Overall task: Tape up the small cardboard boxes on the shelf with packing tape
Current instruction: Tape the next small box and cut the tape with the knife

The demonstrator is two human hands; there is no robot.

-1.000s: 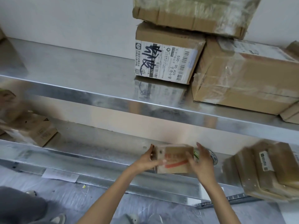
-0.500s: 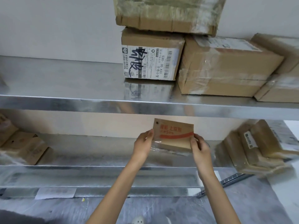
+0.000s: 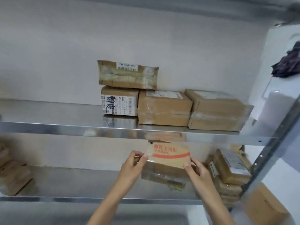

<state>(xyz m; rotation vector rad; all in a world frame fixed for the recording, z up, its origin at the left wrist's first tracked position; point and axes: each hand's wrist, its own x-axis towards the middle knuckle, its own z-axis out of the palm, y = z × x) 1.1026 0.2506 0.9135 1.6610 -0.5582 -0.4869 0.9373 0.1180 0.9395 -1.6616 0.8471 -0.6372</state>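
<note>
At nine o'clock in our view, blurred brown boxes [image 3: 15,177] sit on the lower shelf [image 3: 78,182], much where they lay half a second ago, though the head has tipped upward and everything now sits lower in the frame. The upper shelf [image 3: 53,114] now crosses the middle of the picture rather than the upper third, and the bare wall above it has come into sight.

Our left hand [image 3: 132,166] at about six o'clock pinches the left edge of the small cardboard box [image 3: 168,157], fingers curled closed on a flap of clear tape at that corner. The box, printed with a red stripe and red characters, is held in the air just under the lip of the upper shelf, tilted with its top face toward us; earlier it hung lower against the back of the lower bay. Our right hand [image 3: 197,172] grips its right lower corner, thumb on top.

At twelve o'clock the labelled box [image 3: 119,103] stands on the upper shelf with a flat taped parcel [image 3: 128,74] on top, now seen whole. Towards one o'clock two more taped boxes [image 3: 164,109] sit side by side. At four o'clock a leaning stack of parcels [image 3: 230,166] rests on the lower shelf beside the metal upright [image 3: 267,153]
</note>
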